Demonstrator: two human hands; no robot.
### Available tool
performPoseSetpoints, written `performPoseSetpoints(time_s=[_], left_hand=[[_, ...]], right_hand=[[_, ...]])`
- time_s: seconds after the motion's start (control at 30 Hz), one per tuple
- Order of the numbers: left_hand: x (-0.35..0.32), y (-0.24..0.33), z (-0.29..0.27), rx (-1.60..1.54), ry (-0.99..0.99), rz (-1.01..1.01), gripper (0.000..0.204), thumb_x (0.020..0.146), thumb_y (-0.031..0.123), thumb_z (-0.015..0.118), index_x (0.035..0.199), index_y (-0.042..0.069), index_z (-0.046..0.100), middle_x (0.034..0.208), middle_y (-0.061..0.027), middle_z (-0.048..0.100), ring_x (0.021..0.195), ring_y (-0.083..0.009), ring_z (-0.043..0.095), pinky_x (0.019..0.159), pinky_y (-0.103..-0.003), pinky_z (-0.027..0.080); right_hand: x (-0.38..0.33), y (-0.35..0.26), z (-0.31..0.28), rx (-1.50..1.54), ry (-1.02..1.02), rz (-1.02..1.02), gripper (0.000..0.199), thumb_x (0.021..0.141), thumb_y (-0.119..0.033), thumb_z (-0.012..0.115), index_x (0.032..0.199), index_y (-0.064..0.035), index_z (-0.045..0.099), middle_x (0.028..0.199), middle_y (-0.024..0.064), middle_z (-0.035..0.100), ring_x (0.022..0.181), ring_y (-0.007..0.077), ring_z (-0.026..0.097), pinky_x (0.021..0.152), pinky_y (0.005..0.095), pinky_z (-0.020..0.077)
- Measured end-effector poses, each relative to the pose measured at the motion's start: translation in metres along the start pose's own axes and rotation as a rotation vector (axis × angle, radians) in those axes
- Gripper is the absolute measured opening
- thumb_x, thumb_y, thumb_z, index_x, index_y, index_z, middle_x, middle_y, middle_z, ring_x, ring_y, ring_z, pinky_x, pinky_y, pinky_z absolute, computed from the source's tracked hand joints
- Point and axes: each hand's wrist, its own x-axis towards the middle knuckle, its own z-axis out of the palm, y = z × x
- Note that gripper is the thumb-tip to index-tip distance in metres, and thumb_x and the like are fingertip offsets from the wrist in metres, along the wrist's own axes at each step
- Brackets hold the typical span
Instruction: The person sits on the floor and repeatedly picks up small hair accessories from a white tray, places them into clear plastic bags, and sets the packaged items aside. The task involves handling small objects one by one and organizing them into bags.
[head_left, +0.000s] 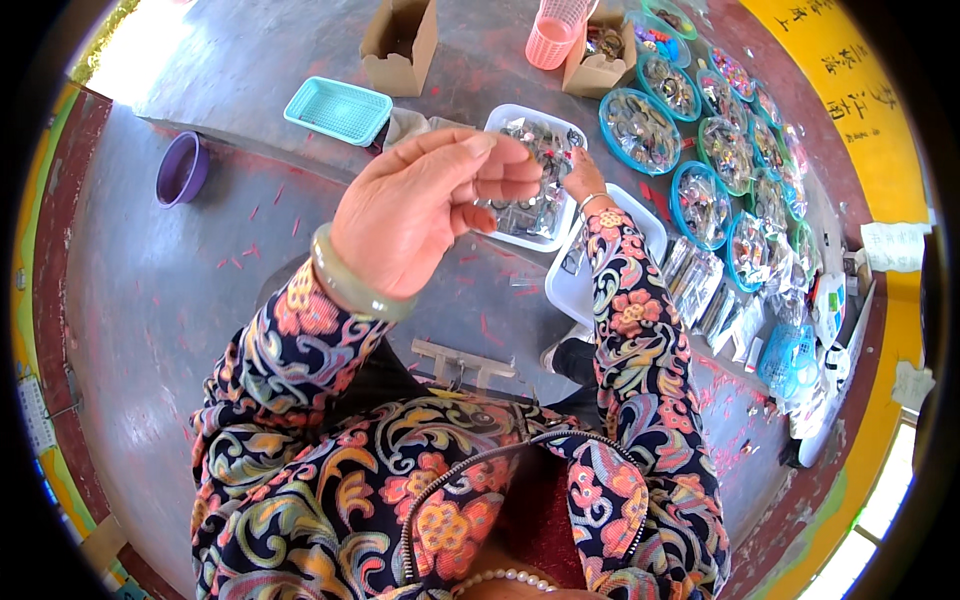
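My left hand (408, 200) is raised close to view, a pale green bangle at its wrist. Its fingers bend loosely, apart from the thumb, and I see nothing held. Behind the fingertips lies a white plastic tray (500, 117) full of small dark and clear-wrapped pieces (548, 205). My right hand (585, 180) is at this tray's right side, fingers drawn together by the pieces. Something small and red shows near its fingertips, too small to name. Under my right forearm is a second white tray (650, 228), partly covered by the sleeve.
Several round blue and green baskets (640, 132) of wrapped goods fill the right side. Flat clear packets (692, 280) lie below them. Beyond are a turquoise basket (338, 110), cardboard boxes (400, 50) and a pink basket (552, 38). A purple basin (182, 170) stands left; a wooden stool (462, 360) is below.
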Motion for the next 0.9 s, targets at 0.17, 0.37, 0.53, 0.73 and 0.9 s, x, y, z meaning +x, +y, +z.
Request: performPoseSetpoints(time_s=[0.17,0.37,0.53,0.73,0.9], left_hand=[[-0.003,0.0,0.001,0.018,0.004,-0.017,0.027,0.089,0.021,0.041,0.1,0.0,0.055,0.097,-0.0137,0.06,0.09,-0.0216,0.058,0.065,-0.025,0.043],[-0.003,-0.003,0.002,0.008,-0.007,-0.083,0.026,0.089,0.02,0.041,0.099,0.001,0.056,0.096,-0.0141,0.06,0.089,-0.0224,0.059,0.063,-0.025,0.044],[-0.002,-0.002,0.003,0.042,-0.035,-0.096,0.026,0.089,0.02,0.042,0.099,0.001,0.056,0.096,-0.0136,0.061,0.089,-0.0221,0.059,0.063,-0.025,0.044],[0.004,-0.006,-0.001,0.069,-0.014,-0.08,0.025,0.088,0.02,0.043,0.099,0.002,0.057,0.096,-0.0121,0.061,0.087,-0.0206,0.059,0.064,-0.025,0.043],[0.009,-0.01,-0.004,0.099,-0.026,-0.072,0.028,0.089,0.022,0.04,0.101,0.002,0.056,0.098,-0.0106,0.06,0.091,-0.0198,0.057,0.067,-0.024,0.041]], right_hand=[[0.02,-0.019,0.008,-0.084,-0.153,0.14,0.053,0.074,-0.013,0.044,0.125,-0.0071,0.033,0.132,0.0125,0.031,0.122,0.0274,0.031,0.098,0.0415,0.0287],[0.021,-0.019,0.015,-0.269,-0.314,0.037,0.044,0.079,-0.016,0.036,0.122,-0.0077,0.037,0.133,0.0107,0.031,0.121,0.0255,0.034,0.097,0.0442,0.0265],[0.013,-0.032,0.006,-0.407,-0.266,0.044,0.045,0.078,-0.017,0.04,0.123,-0.0133,0.038,0.132,0.0109,0.032,0.121,0.0282,0.033,0.097,0.0463,0.0262],[0.016,0.0,-0.017,-0.106,0.01,-0.067,0.046,0.069,-0.01,0.045,0.115,-0.0115,0.049,0.119,0.0143,0.046,0.11,0.0303,0.044,0.09,0.0404,0.0365],[-0.025,0.06,-0.052,0.058,0.177,0.011,0.029,0.069,-0.01,0.045,0.092,-0.0076,0.063,0.094,0.0131,0.061,0.093,0.0279,0.056,0.082,0.0358,0.0427]])
